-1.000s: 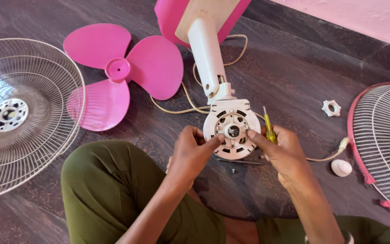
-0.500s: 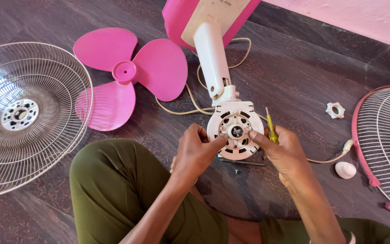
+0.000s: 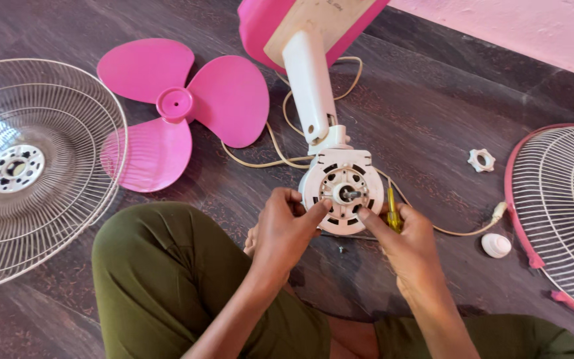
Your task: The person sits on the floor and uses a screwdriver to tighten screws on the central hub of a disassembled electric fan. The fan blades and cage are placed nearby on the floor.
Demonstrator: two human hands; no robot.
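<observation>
Two hands on a white fan motor housing (image 3: 342, 191) lying at centre: left hand (image 3: 286, 229) grips its rim at 8 o'clock; right hand (image 3: 406, 242) touches its face at 4 o'clock, fingers clenching a yellow screwdriver (image 3: 392, 216). Pink blade (image 3: 181, 110) at 10 o'clock; small screw (image 3: 341, 249) just below

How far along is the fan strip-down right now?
Done: the pink three-blade propeller, both wire grilles and a white plastic nut lie loose on the floor. In hand: left hand and right hand, holding a yellow-handled screwdriver, grip the white round motor housing. Left: that housing remains on its stand.
</observation>
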